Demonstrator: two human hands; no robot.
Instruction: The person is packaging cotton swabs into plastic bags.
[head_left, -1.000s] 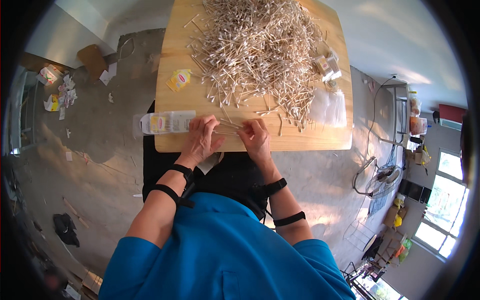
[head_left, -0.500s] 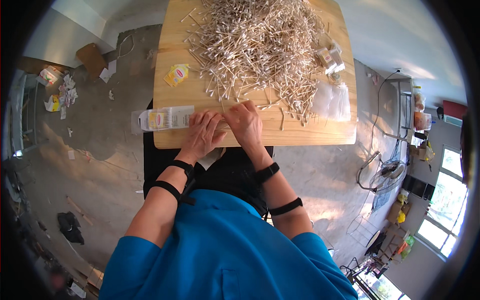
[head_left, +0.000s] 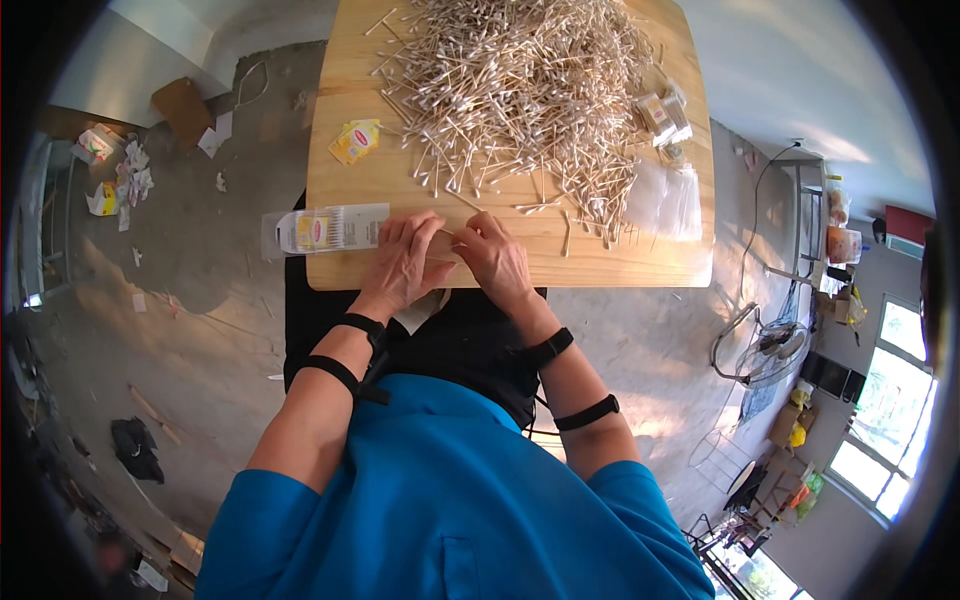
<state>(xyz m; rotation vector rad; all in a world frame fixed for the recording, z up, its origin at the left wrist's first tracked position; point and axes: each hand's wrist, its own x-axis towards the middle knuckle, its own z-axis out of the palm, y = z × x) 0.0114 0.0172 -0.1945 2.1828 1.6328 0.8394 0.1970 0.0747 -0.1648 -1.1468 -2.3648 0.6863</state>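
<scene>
A clear plastic bag (head_left: 362, 222) lies flat along the table's near left edge, its left end past the side. Inside it are a row of cotton swabs (head_left: 339, 230) and a yellow card (head_left: 314, 232). My left hand (head_left: 402, 256) is closed over the bag's right end with bent fingers. Close beside it, my right hand (head_left: 495, 262) makes a pinch, fingertips toward the left hand. What the right fingers hold is hidden. A large loose heap of cotton swabs (head_left: 520, 90) covers the far middle of the wooden table (head_left: 350, 190), just beyond both hands.
Small yellow cards (head_left: 356, 141) lie at the table's left. On its right are empty clear bags (head_left: 668, 203) and filled small packs (head_left: 660, 115). A fan (head_left: 765, 345) stands on the floor at right; paper scraps (head_left: 135, 175) litter the floor at left.
My right hand has come slightly nearer to me, its fingertips lower. My left fingers have risen a little at the bag's end. The bag stays in place.
</scene>
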